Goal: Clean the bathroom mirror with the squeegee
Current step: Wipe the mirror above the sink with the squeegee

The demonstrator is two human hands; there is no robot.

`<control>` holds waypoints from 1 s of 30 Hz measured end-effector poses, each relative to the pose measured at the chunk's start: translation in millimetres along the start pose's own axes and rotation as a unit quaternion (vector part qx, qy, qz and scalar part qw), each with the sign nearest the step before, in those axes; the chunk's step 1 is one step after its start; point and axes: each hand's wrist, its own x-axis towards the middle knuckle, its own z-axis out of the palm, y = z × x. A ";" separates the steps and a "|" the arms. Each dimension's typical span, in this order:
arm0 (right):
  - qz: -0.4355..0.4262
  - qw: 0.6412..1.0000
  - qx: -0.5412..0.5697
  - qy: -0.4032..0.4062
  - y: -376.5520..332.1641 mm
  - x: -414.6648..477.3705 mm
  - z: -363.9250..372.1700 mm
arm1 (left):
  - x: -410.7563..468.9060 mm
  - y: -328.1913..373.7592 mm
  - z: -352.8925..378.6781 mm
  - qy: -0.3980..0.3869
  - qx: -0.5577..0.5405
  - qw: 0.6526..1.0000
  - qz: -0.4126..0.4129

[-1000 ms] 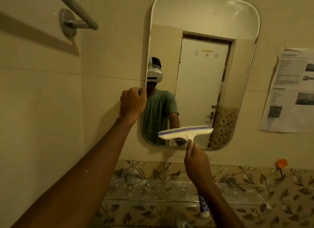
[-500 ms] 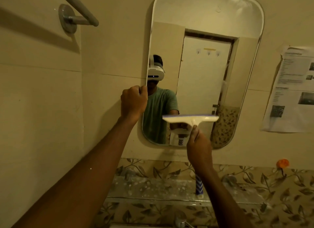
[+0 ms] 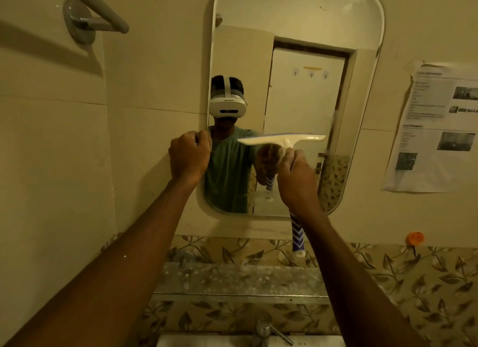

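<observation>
A tall mirror (image 3: 305, 36) with rounded corners hangs on the beige wall. My right hand (image 3: 297, 181) grips the handle of a white squeegee (image 3: 280, 139). Its blade lies level against the glass at mid height, right of centre. The blue-and-white handle end (image 3: 297, 239) sticks out below my wrist. My left hand (image 3: 190, 155) is closed on the mirror's left edge at about the same height. The mirror reflects a person in a green shirt and a white door behind.
A grey towel rail (image 3: 95, 13) juts from the wall at upper left. A printed paper sheet (image 3: 437, 129) is stuck to the wall right of the mirror. Below are a speckled glass shelf (image 3: 240, 279), a tap (image 3: 263, 328) and an orange hook (image 3: 414, 238).
My right hand has lifted the squeegee up the glass from near the mirror's bottom edge to mid height, with the blade now level. My left hand stays on the mirror's left edge.
</observation>
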 end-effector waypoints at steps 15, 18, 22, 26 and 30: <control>-0.173 0.928 -0.234 -0.231 59.9 -71.8 35.2 | -23.9 -12.9 11.5 0.034 0.030 0.998 -0.044; -0.210 0.896 -0.293 -0.257 69.0 -54.7 39.3 | -23.6 -9.7 12.6 0.040 0.038 0.997 -0.054; -0.229 0.874 -0.333 -0.269 89.7 -39.6 23.5 | -24.7 -7.1 14.9 0.053 0.058 0.995 -0.066; -0.246 0.860 -0.356 -0.270 105.3 -31.0 -1.9 | -21.7 -10.9 16.3 0.063 0.057 0.994 -0.075; -0.205 0.872 -0.349 -0.277 131.1 -25.2 -23.7 | -23.7 -10.9 18.0 0.071 0.057 0.992 -0.082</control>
